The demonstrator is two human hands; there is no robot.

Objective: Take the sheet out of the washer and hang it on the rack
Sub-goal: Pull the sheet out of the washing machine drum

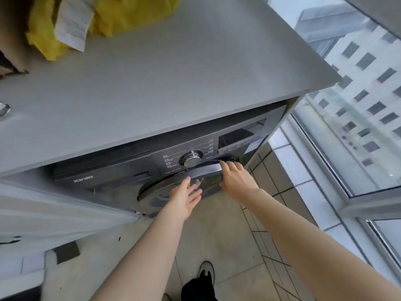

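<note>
Sheet unseen, likely inside washer point(104, 168) behind unopened door point(156, 196): right hand point(236, 181) at door's top edge, grip unclear, left hand point(184, 200) fingers point(186, 185) released; pull edge steadily outward.

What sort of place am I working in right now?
Probably a laundry corner on a glazed high-rise balcony: a dark grey front-loading washer sits under a pale grey countertop, and tall metal-framed windows on the right overlook a white tower block.
</note>
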